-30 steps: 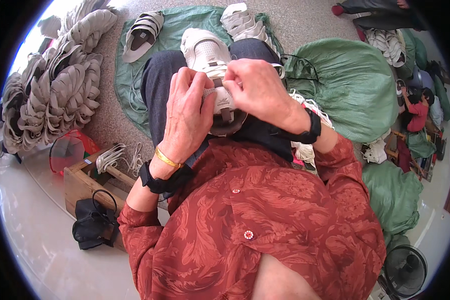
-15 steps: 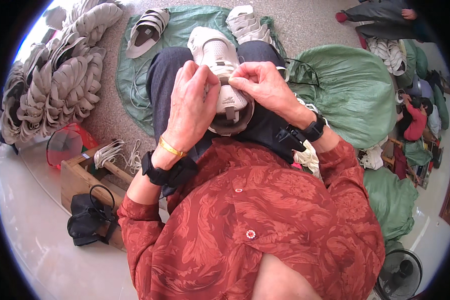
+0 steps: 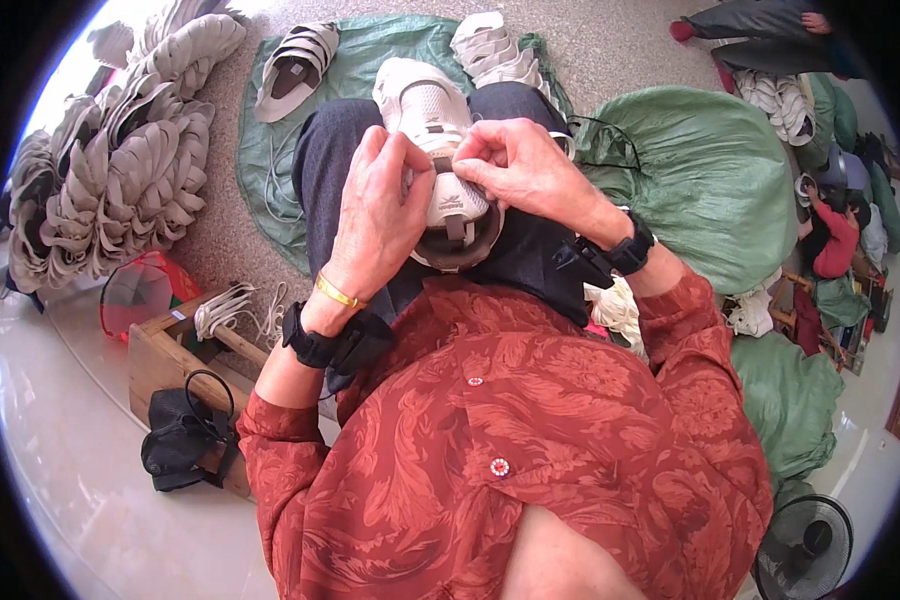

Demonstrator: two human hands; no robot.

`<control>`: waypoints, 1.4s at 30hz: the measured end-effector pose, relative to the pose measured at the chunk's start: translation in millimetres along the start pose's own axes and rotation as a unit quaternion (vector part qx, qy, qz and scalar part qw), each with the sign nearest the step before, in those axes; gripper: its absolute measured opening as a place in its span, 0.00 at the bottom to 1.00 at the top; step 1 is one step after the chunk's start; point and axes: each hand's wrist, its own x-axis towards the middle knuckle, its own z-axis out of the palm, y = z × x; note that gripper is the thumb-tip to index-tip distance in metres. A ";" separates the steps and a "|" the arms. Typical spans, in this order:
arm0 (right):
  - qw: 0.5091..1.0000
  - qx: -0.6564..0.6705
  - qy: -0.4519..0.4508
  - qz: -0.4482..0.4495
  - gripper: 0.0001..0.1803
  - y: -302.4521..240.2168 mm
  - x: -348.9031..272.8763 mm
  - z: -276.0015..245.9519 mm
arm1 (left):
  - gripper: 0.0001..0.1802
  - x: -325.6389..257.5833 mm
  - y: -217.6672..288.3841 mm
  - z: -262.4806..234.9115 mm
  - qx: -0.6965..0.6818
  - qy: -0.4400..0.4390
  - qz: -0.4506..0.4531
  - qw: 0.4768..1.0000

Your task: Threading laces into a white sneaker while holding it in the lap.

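Note:
A white sneaker [image 3: 425,95] rests between my knees, toe pointing away from me, its dark-lined heel opening [image 3: 458,247] toward my body. Its pale tongue [image 3: 456,200] with a grey pull tab shows between my hands. On the left side of the shoe's throat, my left hand [image 3: 382,200] is closed in a pinch. My right hand [image 3: 520,165] pinches thumb against forefinger at the right side of the throat. Whatever thin thing the fingertips hold is hidden by the fingers. White straps cross the shoe just beyond both hands.
Pale shoe uppers [image 3: 120,180] are heaped at the left. A wooden box [image 3: 160,360] holds white laces [image 3: 225,308]; a black mesh bag [image 3: 185,440] hangs beside it. Green sacks [image 3: 690,190] lie at right, near a fan [image 3: 805,550]. Another person's legs [image 3: 760,40] show far right.
Both hands stay pinched at the shoe's throat, with only slight finger shifts. The whole view has moved slightly; the shoe remains between my knees.

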 end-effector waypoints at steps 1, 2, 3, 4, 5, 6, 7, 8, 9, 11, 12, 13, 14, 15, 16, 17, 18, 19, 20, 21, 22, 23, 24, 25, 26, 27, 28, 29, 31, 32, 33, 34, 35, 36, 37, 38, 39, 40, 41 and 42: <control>1.000 0.002 0.003 -0.001 0.09 -0.1 -0.2 0.3 | 0.06 0.9 0.2 -1.3 -0.008 -0.007 -0.009 1.000; 1.000 0.004 0.006 -0.003 0.10 0.0 -0.2 0.9 | 0.06 1.6 0.2 -3.0 -0.016 -0.015 -0.019 1.000; 1.000 0.002 0.013 -0.012 0.10 0.9 0.1 1.0 | 0.06 2.4 -1.0 -3.7 -0.020 -0.019 -0.019 0.999; 1.000 -0.001 0.019 -0.020 0.10 2.6 0.7 1.1 | 0.06 3.5 -3.3 -3.8 -0.024 -0.023 -0.019 0.999; 0.999 -0.003 0.024 -0.029 0.10 4.2 1.4 1.8 | 0.06 4.5 -5.5 -4.1 -0.028 -0.027 -0.020 0.999; 0.999 -0.006 0.032 -0.039 0.10 5.4 1.8 3.0 | 0.06 5.4 -7.0 -5.0 -0.044 -0.033 -0.027 0.998; 0.998 -0.009 0.040 -0.048 0.10 6.3 2.3 4.4 | 0.05 6.4 -8.3 -6.0 -0.061 -0.040 -0.034 0.997; 0.997 -0.011 0.048 -0.057 0.10 7.3 2.0 5.6 | 0.05 6.7 -9.1 -6.1 -0.078 -0.047 -0.042 0.995; 0.997 -0.012 0.052 -0.060 0.10 7.9 1.7 6.1 | 0.06 7.5 -9.1 -6.5 -0.079 -0.052 -0.047 0.994; 0.996 -0.014 0.062 -0.067 0.09 8.9 1.1 6.9 | 0.06 9.5 -8.4 -7.5 -0.081 -0.061 -0.056 0.993; 0.996 -0.017 0.060 -0.064 0.09 8.3 0.9 6.7 | 0.06 10.1 -8.9 -7.6 -0.073 -0.063 -0.053 0.994; 0.996 -0.020 0.058 -0.062 0.09 6.4 0.6 5.9 | 0.06 10.7 -9.4 -7.8 -0.064 -0.064 -0.050 0.995; 0.996 -0.024 0.055 -0.060 0.09 4.4 0.4 4.3 | 0.06 11.5 -9.2 -7.7 -0.056 -0.065 -0.046 0.995; 0.997 -0.016 0.043 -0.057 0.09 2.5 0.2 2.4 | 0.06 11.3 -8.6 -7.4 -0.064 -0.064 -0.052 0.995; 0.998 -0.009 0.031 -0.055 0.09 0.8 0.1 0.3 | 0.07 10.4 -7.8 -7.2 -0.072 -0.063 -0.059 0.994; 0.998 -0.002 0.019 -0.052 0.09 0.4 -0.4 -1.5 | 0.07 9.9 -7.2 -6.8 -0.081 -0.062 -0.065 0.993; 0.998 -0.001 0.016 -0.060 0.09 1.8 0.3 -3.8 | 0.07 10.3 -6.4 -6.1 -0.081 -0.051 -0.061 0.994; 0.998 0.001 0.012 -0.069 0.08 3.6 1.7 -7.0 | 0.07 10.7 -5.2 -5.4 -0.080 -0.040 -0.057 0.994; 0.997 0.002 0.007 -0.077 0.08 3.7 1.6 -9.2 | 0.07 10.9 -4.2 -5.1 -0.080 -0.029 -0.053 0.995; 0.998 -0.003 0.001 -0.070 0.08 1.7 -0.7 -11.7 | 0.07 10.5 -1.8 -6.9 -0.076 -0.014 -0.047 0.996; 0.998 -0.009 -0.005 -0.063 0.08 -3.0 -3.7 -15.6 | 0.07 9.4 2.1 -10.9 -0.071 0.001 -0.041 0.997; 0.998 -0.013 -0.011 -0.055 0.08 -7.1 -6.5 -19.6 | 0.07 8.6 5.7 -15.0 -0.066 0.015 -0.035 0.997; 0.997 -0.011 -0.014 -0.069 0.07 -8.1 -8.1 -23.2 | 0.07 7.5 6.4 -20.6 -0.059 0.033 -0.031 0.997; 0.996 -0.009 -0.018 -0.084 0.07 -8.3 -9.2 -27.1 | 0.07 4.7 8.6 -30.4 -0.055 0.046 -0.026 0.997; 0.995 -0.005 -0.021 -0.100 0.07 -8.5 -10.0 -31.1 | 0.07 1.0 12.2 -41.6 -0.065 0.061 -0.047 0.995; 0.994 0.011 -0.028 -0.102 0.06 -8.1 -10.6 -34.7 | 0.07 -2.7 14.2 -53.3 -0.076 0.075 -0.068 0.992; 0.993 0.028 -0.034 -0.105 0.06 -7.6 -11.0 -38.2 | 0.07 -6.5 15.8 -65.7 -0.094 0.089 -0.084 0.988; 0.992 0.044 -0.038 -0.108 0.06 -8.9 -13.0 -42.3 | 0.07 -9.7 14.9 -78.5 -0.113 0.102 -0.097 0.984; 0.994 0.050 -0.046 -0.081 0.04 -17.9 -16.0 -46.9 | 0.07 -21.8 -4.2 -110.3 -0.058 0.137 -0.124 0.981; 0.992 0.059 -0.044 -0.100 0.05 -14.1 -14.3 -45.5 | 0.07 -27.6 -11.4 -123.4 -0.040 0.167 -0.153 0.973; 0.990 0.066 -0.038 -0.117 0.05 -11.3 -13.9 -44.6 | 0.07 -32.0 -21.0 -135.9 -0.024 0.195 -0.178 0.964; 0.988 0.062 -0.039 -0.135 0.05 -11.2 -13.1 -42.3 | 0.07 -40.6 -36.6 -153.1 0.002 0.214 -0.202 0.956; 0.986 0.059 -0.043 -0.153 0.05 -12.6 -11.2 -37.9 | 0.07 -54.1 -56.2 -171.9 0.030 0.235 -0.227 0.945; 0.983 0.053 -0.043 -0.169 0.05 -13.9 -10.8 -33.3 | 0.08 -67.3 -79.9 -189.5 0.064 0.247 -0.224 0.941; 0.986 0.003 -0.050 -0.161 0.06 -21.4 -12.6 -31.2 | 0.09 -79.6 -90.5 -204.4 0.007 0.264 -0.275 0.925; 0.985 -0.047 -0.057 -0.155 0.06 -33.8 -16.5 -29.9 | 0.09 -94.5 -108.9 -222.5 0.047 0.252 -0.272 0.927; 0.982 -0.099 -0.062 -0.146 0.08 -42.4 -19.1 -25.8 | 0.09 -110.1 -130.7 -239.5 0.085 0.240 -0.270 0.929; 0.956 -0.088 0.002 -0.278 0.12 -40.9 -17.1 -13.3 | 0.10 -125.6 -151.1 -255.1 0.105 0.249 -0.282 0.920; 0.927 -0.062 0.013 -0.370 0.14 -44.2 -18.5 -4.1 | 0.10 -141.6 -171.5 -269.0 0.124 0.260 -0.295 0.911; 0.922 0.000 -0.023 -0.387 0.16 -61.1 -30.3 1.7 | 0.10 -152.9 -185.4 -276.8 0.143 0.269 -0.307 0.901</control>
